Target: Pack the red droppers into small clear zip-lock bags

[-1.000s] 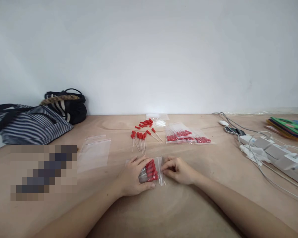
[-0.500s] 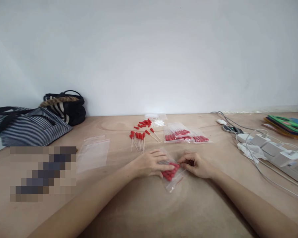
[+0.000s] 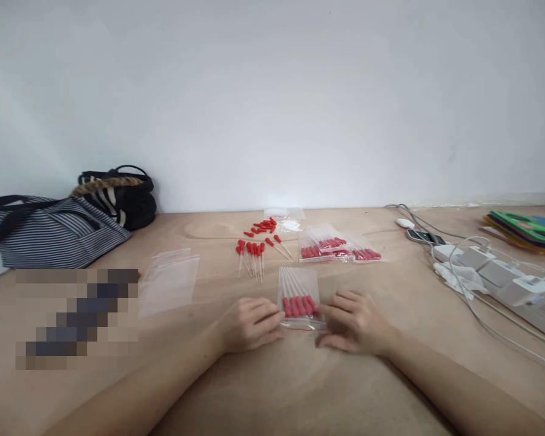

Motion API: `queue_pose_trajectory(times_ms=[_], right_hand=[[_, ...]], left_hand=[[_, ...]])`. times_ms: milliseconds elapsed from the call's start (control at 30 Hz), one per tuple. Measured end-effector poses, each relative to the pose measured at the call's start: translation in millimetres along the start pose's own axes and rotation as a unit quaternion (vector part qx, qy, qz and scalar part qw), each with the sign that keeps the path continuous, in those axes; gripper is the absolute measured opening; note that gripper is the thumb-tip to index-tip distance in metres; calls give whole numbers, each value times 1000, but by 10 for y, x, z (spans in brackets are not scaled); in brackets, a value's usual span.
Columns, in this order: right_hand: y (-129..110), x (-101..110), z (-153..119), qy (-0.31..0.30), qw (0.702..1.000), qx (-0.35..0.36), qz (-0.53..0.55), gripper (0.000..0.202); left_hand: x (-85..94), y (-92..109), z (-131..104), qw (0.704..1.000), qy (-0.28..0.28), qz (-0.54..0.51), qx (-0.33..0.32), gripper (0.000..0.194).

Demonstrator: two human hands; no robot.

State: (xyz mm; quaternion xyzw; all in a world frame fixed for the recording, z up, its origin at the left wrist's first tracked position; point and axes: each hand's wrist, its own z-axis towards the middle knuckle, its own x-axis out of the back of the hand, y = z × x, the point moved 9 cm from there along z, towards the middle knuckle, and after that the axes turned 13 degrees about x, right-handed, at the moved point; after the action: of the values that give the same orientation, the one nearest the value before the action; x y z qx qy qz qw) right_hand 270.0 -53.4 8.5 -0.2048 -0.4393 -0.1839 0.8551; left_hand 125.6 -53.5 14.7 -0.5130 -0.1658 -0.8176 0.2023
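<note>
One bag (image 3: 309,283): on tabletop (image 3: 254,387), red-bulbed droppers (image 3: 300,306) inside.
Left hand (image 3: 254,324): touching bag's left edge; pinch, cannot tell.
Right hand (image 3: 355,323): at bag's right edge, thumb apart.
Bag step: seemingly straightening; next calls for light touch.

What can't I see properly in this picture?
All in the head view:
Whatever lies under the pixelated patch: big squares cover it.
One end of the striped bag: the left edge cuts it off.
One end of the power strip: the right edge cuts it off.
How many droppers the stacked bags hold: they overlap.
The right hand: blur hides its exact fingertips.
</note>
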Motion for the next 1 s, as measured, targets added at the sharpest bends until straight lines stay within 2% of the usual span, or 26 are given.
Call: queue_pose_trajectory(times_ms=[100, 167, 233, 400, 533, 633, 767, 1000], right_hand=[[-151, -31, 4, -18, 995, 77, -54, 30], [-203, -53, 15, -30, 988, 110, -105, 23], [-244, -78, 36, -36, 978, 135, -156, 21], [-384, -118, 99, -6, 959, 179, -219, 20], [-432, -131, 128, 16, 956, 182, -229, 19], [-466, -111, 124, 36, 944, 205, -255, 21], [-502, -64, 112, 80, 934, 238, -253, 18], [-413, -35, 130, 75, 941, 221, -245, 14]], left_hand=[[-2, 132, -20, 994, -45, 43, -86, 30], [33, 208, -29, 990, -42, 50, -126, 35], [58, 250, -20, 988, -20, 57, -140, 37], [28, 287, 2, 985, 16, 86, -148, 38], [73, 346, -6, 977, 39, 115, -176, 36], [152, 371, 1, 973, 83, 115, -182, 31], [222, 321, 24, 970, 157, 113, -146, 19], [153, 297, 17, 968, 165, 141, -126, 19]])
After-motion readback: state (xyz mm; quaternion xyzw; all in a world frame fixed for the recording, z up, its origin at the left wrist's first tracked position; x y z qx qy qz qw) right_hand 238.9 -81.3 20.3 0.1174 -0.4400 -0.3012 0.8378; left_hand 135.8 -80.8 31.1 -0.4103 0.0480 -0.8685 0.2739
